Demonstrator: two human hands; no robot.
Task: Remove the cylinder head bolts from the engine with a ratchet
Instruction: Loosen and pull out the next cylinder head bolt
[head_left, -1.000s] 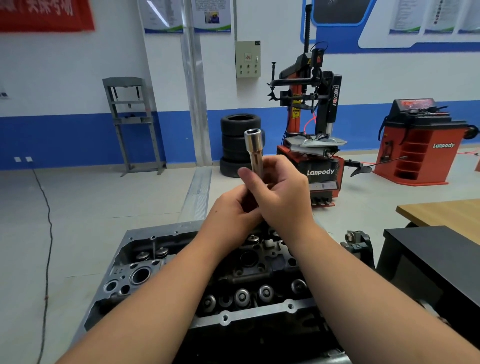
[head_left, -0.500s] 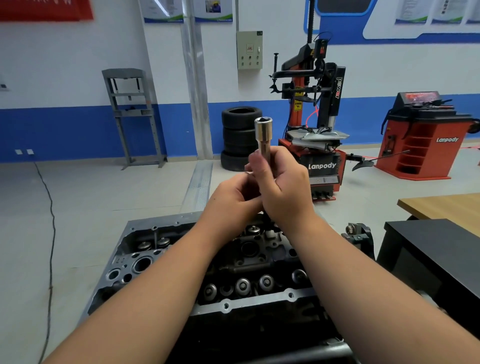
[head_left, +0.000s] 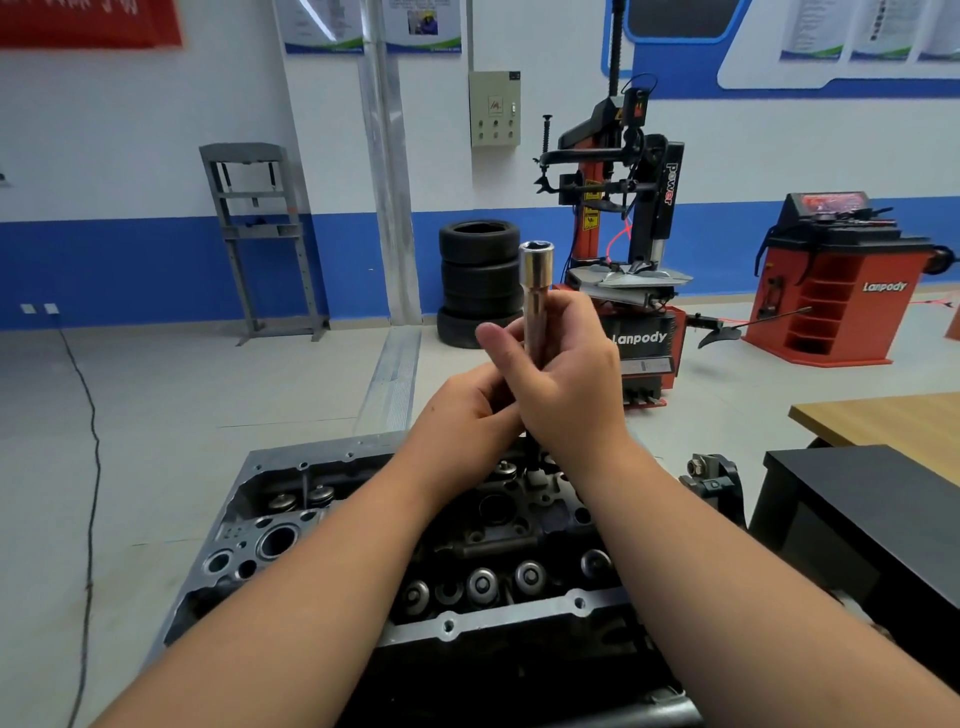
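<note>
Above the grey cast-metal cylinder head (head_left: 332, 519), both hands meet. The right hand (head_left: 566, 384) grips a long chrome deep socket (head_left: 536, 291) upright, open end up. The left hand (head_left: 467, 410) curls around something below it, hidden from view.

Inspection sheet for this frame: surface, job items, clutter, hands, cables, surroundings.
Surface: grey workshop floor; wooden tabletop at right.
Job's things: grey metal cylinder head with its top uncovered; long chrome deep socket held upright, open end up. Ratchet handle not visible.
Clutter: nothing seen.
Hands: right hand grips the socket; left hand holds its lower end, hidden.
Cables: black cable across floor at left.
Surroundings: stacked black tyres, red tyre changer, red wheel balancer.
</note>
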